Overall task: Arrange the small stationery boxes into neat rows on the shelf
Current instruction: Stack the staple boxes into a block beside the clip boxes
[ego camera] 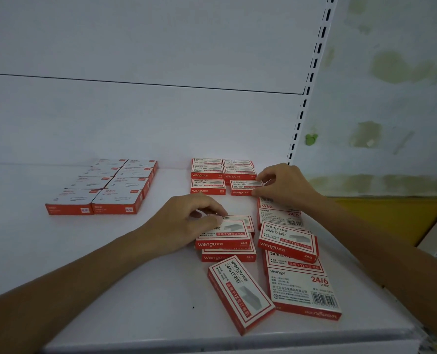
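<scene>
Nearest you, at the front of the shelf (110,264), a skewed box (240,293) lies flat, askew to the edge. A barcode box (303,290) lies face down just beside it on the right. Behind those, a loose pile (289,241) of overlapping boxes runs back along the right side, its upper box tilted.

Left of the pile sits a small stack. Your left hand (192,221) has its fingers curled, thumb and forefinger pinching the far left corner of the top box (227,235).

Further back, your right hand (281,185) grasps the right end of the end box (244,187) between thumb and fingertips. That box lies slightly crooked at the front right of the rows (221,169), which lie two across near the back panel, labels facing you.

Well apart to the left, a block (105,187) of other red-and-white boxes lies two across and four deep. A slotted upright (312,72) rises at the right rear corner.
</scene>
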The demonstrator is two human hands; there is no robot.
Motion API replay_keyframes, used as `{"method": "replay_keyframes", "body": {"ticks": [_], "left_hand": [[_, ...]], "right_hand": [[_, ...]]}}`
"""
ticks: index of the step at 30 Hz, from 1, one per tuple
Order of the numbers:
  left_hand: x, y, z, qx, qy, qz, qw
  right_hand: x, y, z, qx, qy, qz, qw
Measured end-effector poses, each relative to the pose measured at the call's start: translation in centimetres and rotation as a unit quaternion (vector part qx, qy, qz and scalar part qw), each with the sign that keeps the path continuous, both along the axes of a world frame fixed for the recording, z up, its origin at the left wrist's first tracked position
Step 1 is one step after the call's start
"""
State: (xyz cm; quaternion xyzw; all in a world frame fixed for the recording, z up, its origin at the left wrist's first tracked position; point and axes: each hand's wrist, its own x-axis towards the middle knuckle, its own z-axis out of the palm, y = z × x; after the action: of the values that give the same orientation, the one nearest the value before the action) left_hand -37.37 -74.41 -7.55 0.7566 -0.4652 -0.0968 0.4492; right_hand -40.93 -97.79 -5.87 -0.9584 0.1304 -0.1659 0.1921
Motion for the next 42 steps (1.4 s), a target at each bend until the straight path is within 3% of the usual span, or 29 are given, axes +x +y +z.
{"method": "replay_keyframes", "body": {"ticks": [23,35,42], "left_hand": [[-0.5,0.0,0.2,-0.003,-0.012,0.023,1.000],[-0.1,0.0,0.2,0.001,-0.034,0.057,0.998],[-0.5,0.3,0.3,-0.059,-0.066,0.071,0.994]], "right_hand": [[0.5,1.0,-1.2,-0.009,-0.056,0.003,0.998],[-0.1,1.8,-0.8,-0.032,-0.036,-0.024,0.999],[0.1,1.6,-1.0,-0.047,-0.092,0.015,0.995]]}}
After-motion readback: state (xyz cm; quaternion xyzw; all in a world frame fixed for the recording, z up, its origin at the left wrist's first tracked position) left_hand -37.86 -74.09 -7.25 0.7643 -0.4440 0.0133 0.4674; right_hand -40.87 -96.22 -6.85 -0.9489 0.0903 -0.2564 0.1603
